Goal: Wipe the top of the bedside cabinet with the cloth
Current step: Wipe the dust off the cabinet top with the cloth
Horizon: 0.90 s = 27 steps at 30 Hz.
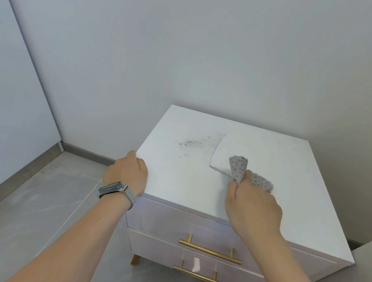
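We stand over the white bedside cabinet [187, 185], which sits in a corner against the wall, its two drawers fitted with brass handles [209, 251]. Our right hand [253, 208] is closed around the grey spotted cloth [240, 166], bunched in the fist so that folds stand out above and to the right of the knuckles, over the middle of the top. Our left hand [128, 171], with a watch [114, 189] at the wrist, is curled over the top's near left corner; whether the fingers clamp the edge or merely rest on it we cannot tell. A scatter of dark crumbs [198, 143] lies left of centre, just beside a brighter wiped patch [236, 147] with a curved edge. We judge the cloth light, soft and limp: it shapes itself to the palm, so it is best held as a loose wad and pressed flat. The smooth top probably offers little drag, and the crumbs may scatter rather than gather if swept briskly.
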Each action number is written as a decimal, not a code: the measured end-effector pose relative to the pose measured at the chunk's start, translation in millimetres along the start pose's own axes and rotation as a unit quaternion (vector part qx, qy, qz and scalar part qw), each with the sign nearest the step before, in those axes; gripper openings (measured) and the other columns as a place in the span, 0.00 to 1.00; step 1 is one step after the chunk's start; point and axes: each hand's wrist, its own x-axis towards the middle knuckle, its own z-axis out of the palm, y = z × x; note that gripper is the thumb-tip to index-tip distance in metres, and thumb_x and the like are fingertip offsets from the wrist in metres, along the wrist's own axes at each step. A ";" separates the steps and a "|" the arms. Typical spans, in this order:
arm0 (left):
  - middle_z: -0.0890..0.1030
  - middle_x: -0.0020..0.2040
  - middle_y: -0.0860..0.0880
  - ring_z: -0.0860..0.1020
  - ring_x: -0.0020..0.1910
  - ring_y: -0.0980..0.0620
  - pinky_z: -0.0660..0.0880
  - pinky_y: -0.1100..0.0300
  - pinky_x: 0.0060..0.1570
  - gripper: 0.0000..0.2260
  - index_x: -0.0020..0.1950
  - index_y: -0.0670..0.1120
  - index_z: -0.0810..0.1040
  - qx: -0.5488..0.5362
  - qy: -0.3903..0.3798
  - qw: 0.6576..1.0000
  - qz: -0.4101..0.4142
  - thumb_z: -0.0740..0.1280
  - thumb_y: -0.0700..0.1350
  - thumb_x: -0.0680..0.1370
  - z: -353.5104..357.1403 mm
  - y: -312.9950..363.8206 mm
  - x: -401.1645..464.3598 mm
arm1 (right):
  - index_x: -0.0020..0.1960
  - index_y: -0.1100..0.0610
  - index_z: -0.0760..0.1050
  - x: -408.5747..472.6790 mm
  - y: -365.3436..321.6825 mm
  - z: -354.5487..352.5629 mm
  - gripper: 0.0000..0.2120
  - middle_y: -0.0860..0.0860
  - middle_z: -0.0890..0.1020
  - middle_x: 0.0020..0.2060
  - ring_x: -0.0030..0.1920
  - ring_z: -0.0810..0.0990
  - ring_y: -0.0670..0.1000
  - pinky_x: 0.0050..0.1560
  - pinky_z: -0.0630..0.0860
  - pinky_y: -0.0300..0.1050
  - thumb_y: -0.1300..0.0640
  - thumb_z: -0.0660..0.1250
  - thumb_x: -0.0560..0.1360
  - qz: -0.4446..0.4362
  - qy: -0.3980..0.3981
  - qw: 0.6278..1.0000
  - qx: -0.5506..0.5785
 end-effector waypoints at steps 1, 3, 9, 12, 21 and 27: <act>0.73 0.38 0.42 0.71 0.39 0.41 0.66 0.55 0.36 0.10 0.43 0.42 0.67 0.001 0.000 1.000 0.001 0.49 0.43 0.79 0.1 -0.2 -0.1 | 0.63 0.58 0.67 1.2 -1.7 -2.0 0.19 0.57 0.81 0.49 0.46 0.77 0.61 0.42 0.69 0.49 0.51 0.46 0.80 0.009 0.000 1.000 0.027; 0.73 0.38 0.42 0.71 0.39 0.41 0.66 0.55 0.36 0.10 0.43 0.42 0.67 0.003 0.000 1.000 0.003 0.49 0.43 0.79 0.3 -0.9 -0.1 | 0.55 0.58 0.71 3.5 -3.6 -4.2 0.19 0.55 0.82 0.42 0.41 0.75 0.59 0.43 0.71 0.48 0.51 0.46 0.79 0.007 -0.011 0.997 0.077; 0.73 0.37 0.43 0.72 0.38 0.41 0.67 0.55 0.35 0.10 0.43 0.42 0.67 -0.003 -0.002 1.000 0.006 0.49 0.43 0.79 0.4 -0.8 -0.3 | 0.40 0.62 0.75 20.2 0.1 -18.0 0.19 0.61 0.81 0.39 0.39 0.79 0.57 0.44 0.77 0.49 0.54 0.51 0.78 0.141 -0.099 0.885 0.433; 0.73 0.37 0.43 0.72 0.37 0.41 0.67 0.55 0.35 0.10 0.43 0.42 0.67 -0.005 -0.003 1.000 0.009 0.49 0.43 0.79 0.0 -1.5 -0.2 | 0.49 0.60 0.77 32.7 33.4 -41.5 0.14 0.57 0.81 0.39 0.33 0.81 0.53 0.33 0.78 0.46 0.59 0.53 0.77 0.223 -0.050 0.749 0.622; 0.73 0.37 0.44 0.72 0.38 0.41 0.67 0.55 0.35 0.10 0.43 0.42 0.67 -0.003 -0.003 1.000 0.005 0.49 0.43 0.79 -0.2 -1.1 -0.3 | 0.52 0.67 0.75 48.6 92.0 -53.8 0.26 0.68 0.78 0.51 0.52 0.77 0.65 0.51 0.71 0.53 0.47 0.49 0.75 0.231 0.139 0.898 0.348; 0.73 0.36 0.44 0.71 0.37 0.41 0.66 0.55 0.34 0.10 0.42 0.42 0.66 -0.007 -0.003 1.000 0.001 0.49 0.43 0.78 -0.6 -0.7 -0.6 | 0.62 0.71 0.70 61.4 69.0 -6.9 0.25 0.70 0.73 0.62 0.63 0.71 0.64 0.63 0.63 0.51 0.53 0.45 0.80 0.131 -0.013 0.969 0.208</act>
